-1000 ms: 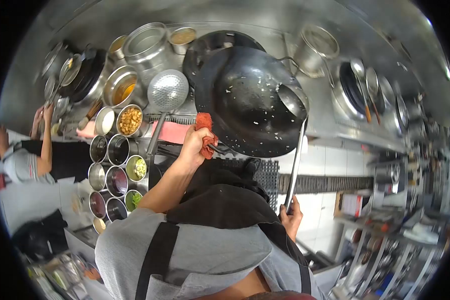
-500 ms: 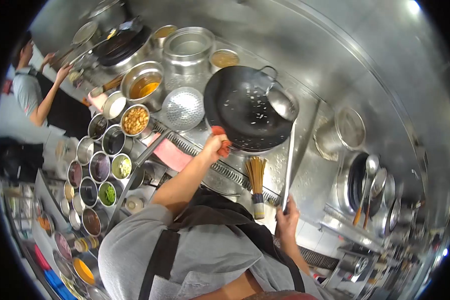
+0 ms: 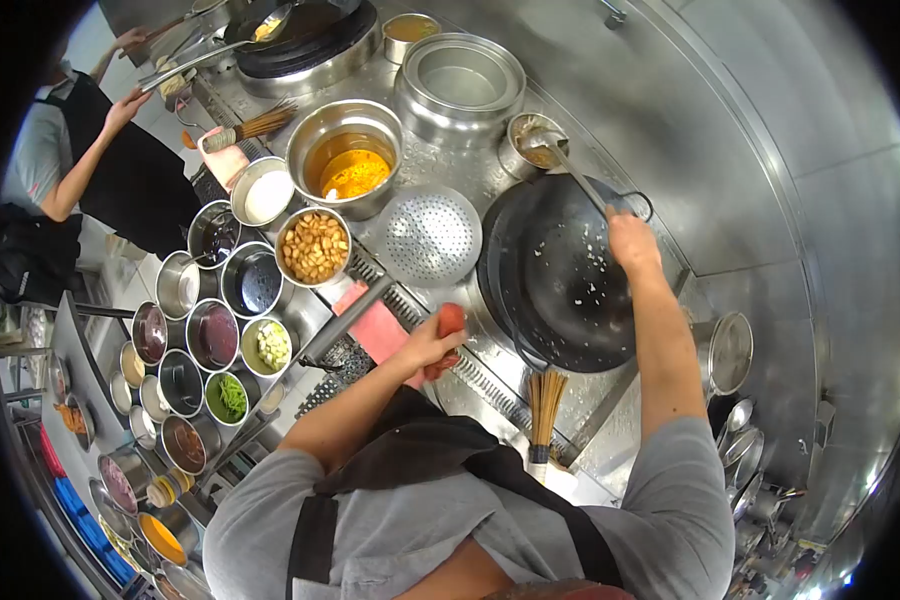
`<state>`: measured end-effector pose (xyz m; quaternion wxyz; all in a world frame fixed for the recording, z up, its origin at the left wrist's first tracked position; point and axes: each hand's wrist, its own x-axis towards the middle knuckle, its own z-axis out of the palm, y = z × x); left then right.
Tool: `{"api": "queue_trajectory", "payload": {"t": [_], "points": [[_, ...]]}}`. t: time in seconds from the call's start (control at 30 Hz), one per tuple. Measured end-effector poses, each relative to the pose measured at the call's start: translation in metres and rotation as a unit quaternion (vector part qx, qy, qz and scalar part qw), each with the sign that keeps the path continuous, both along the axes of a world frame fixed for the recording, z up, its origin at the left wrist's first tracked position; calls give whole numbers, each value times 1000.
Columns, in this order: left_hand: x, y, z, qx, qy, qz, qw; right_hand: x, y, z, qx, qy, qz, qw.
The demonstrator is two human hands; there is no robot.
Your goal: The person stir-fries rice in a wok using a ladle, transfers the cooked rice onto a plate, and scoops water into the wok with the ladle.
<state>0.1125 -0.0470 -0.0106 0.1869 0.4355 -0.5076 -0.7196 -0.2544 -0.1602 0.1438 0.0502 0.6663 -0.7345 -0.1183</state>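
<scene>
My right hand (image 3: 633, 242) is closed on the handle of a long metal ladle (image 3: 583, 183). The ladle's bowl dips into a small steel pot (image 3: 526, 165) of brownish liquid behind the wok. Below that arm sits a black wok (image 3: 570, 290) with small white bits scattered inside. My left hand (image 3: 428, 345) grips a folded red cloth (image 3: 451, 322), a little left of the wok and apart from its loop handle. A perforated skimmer (image 3: 428, 237) lies just beyond the left hand, and a bamboo brush (image 3: 546, 412) stands near the wok's front rim.
On the left are a pot of orange oil (image 3: 355, 175), a bowl of golden fried pieces (image 3: 315, 246) and several ingredient tins. A large lidless steel pot (image 3: 462, 82) is at the back. A co-worker (image 3: 95, 150) handles another wok (image 3: 305, 35) at upper left. A strainer (image 3: 730, 352) is on the right.
My right hand has swung the ladle from the wok up to the small steel pot behind it. My left hand and the cloth have come away from the wok's rim. The view has shifted.
</scene>
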Motion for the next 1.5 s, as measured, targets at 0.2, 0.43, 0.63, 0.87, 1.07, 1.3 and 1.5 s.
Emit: {"api": "queue_trajectory", "payload": {"t": [0.2, 0.43, 0.63, 0.87, 1.07, 1.3, 1.5], "points": [[89, -14, -82, -161, -244, 35, 956, 33, -63, -13, 86, -412, -261, 869], [90, -18, -92, -227, -210, 38, 950, 51, -55, -12, 35, -44, -16, 998], [92, -19, -99, -235, -178, 59, 954, 87, -44, 24, -50, -129, -82, 987], [93, -19, -105, -227, -173, 62, 956, 105, -141, -30, -144, -317, -74, 935], [96, -21, -99, -231, -167, 48, 957, 153, -176, -38, -53, -676, -224, 700], [94, -20, -105, -242, -150, 53, 957, 166, -130, -44, -70, -788, -224, 569], [94, -22, -108, -262, -178, 61, 947, 174, -95, -34, -57, -895, -190, 400]]}}
